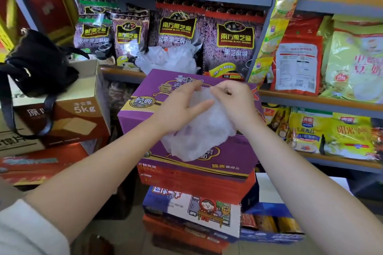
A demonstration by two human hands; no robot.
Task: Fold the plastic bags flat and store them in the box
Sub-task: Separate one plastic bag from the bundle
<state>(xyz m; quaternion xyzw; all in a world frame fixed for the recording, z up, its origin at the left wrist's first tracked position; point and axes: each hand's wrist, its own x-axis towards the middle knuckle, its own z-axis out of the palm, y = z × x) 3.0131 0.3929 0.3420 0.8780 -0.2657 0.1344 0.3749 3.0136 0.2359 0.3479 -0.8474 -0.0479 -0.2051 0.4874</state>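
Translucent plastic bag (199, 130) hangs crumpled between both hands; left hand (178, 107) fingers and right hand (234, 99) fingers pinch its top edge above a purple box (238, 151), more bags (167, 58) beyond them.

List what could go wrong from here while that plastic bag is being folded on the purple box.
1. The plastic bag is still crumpled and hangs past the front edge of the purple box; it may slide off.
2. The left hand and right hand hold only its top, so trapped air may keep it from folding flat.
3. The loose bag pile behind the box could be knocked off the shelf edge.
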